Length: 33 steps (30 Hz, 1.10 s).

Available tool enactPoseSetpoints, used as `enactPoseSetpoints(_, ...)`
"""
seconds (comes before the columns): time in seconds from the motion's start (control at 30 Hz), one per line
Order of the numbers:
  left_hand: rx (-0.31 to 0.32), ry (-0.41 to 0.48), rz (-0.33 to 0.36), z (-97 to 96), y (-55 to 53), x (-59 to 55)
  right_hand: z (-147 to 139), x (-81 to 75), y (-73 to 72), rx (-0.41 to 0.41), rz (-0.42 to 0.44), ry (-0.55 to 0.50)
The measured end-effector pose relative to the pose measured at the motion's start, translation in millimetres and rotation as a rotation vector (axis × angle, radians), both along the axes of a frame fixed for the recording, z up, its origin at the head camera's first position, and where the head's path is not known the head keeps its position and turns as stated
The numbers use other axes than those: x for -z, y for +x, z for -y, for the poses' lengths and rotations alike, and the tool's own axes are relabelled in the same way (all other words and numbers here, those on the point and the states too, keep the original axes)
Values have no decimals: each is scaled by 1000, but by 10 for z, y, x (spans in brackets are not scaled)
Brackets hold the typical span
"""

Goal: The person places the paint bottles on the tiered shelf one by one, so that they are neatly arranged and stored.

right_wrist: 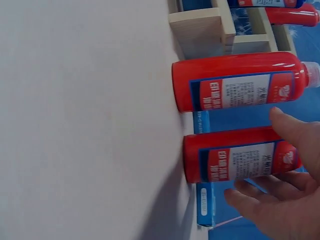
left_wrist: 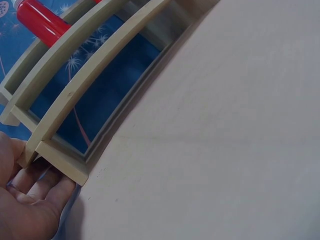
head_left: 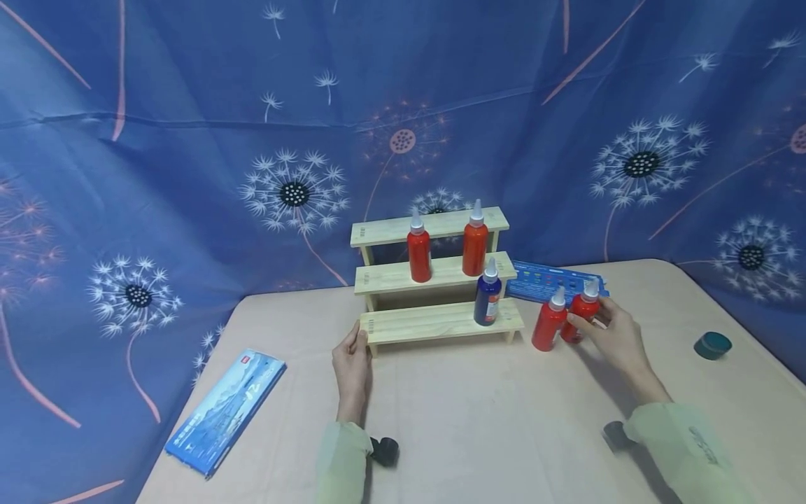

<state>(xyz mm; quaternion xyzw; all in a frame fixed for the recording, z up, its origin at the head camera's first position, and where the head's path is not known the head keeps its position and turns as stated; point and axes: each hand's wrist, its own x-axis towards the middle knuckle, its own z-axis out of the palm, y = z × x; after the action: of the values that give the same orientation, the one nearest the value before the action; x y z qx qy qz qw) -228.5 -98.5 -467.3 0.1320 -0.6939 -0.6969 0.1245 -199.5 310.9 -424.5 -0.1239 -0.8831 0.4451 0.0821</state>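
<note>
A three-step wooden display rack [head_left: 418,324] stands near the back of the table. My left hand [head_left: 351,365] grips the left end of its lowest step, with fingers round the end support [left_wrist: 62,162] in the left wrist view. Two red squeeze bottles with pointed tips stand right of the rack. My right hand [head_left: 620,341] holds the right-hand red bottle [right_wrist: 240,156] between thumb and fingers; the other red bottle [right_wrist: 235,82] stands close beside it. On the middle step are a red bottle [head_left: 418,255] and an orange-red bottle [head_left: 474,248]. A dark blue bottle [head_left: 486,301] stands on the lowest step.
A blue flat box [head_left: 227,409] lies at the table's left. Another blue box [head_left: 535,280] lies behind the two red bottles, partly hidden. A dark green round container [head_left: 713,345] sits at the far right. A blue dandelion-print cloth [head_left: 504,140] hangs behind the table.
</note>
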Motion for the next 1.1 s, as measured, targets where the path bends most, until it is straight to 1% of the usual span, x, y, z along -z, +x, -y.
enactPoseSetpoints(0.1, 5, 2, 11, 0, -7, 1, 10, 24, -25, -6, 9, 3)
enactPoseSetpoints(0.27, 13, 1, 11, -11, -4, 1, 3, 43, -15, 2, 8, 10)
enactPoseSetpoints(0.4, 8, -10, 4, -12, 0, -3, -3, 47, 11, 18, -5, 22)
enactPoseSetpoints(0.53, 1, -32, 0, -5, -3, 6, -15, 25, 58, 43, 26, 11)
enactPoseSetpoints(0.63, -6, -42, -7, -1, -7, 10, -14, -5, 117, 58, 54, 11)
enactPoseSetpoints(0.77, -17, -49, -17, -4, -15, 14, 6, -42, 233, 76, 64, 26)
enactPoseSetpoints(0.9, -22, -52, -18, 3, -14, 20, 27, -78, 342, 69, 72, 27)
enactPoseSetpoints(1.1, -18, -40, -12, 2, -7, 16, 92, -144, 466, 55, 64, 38)
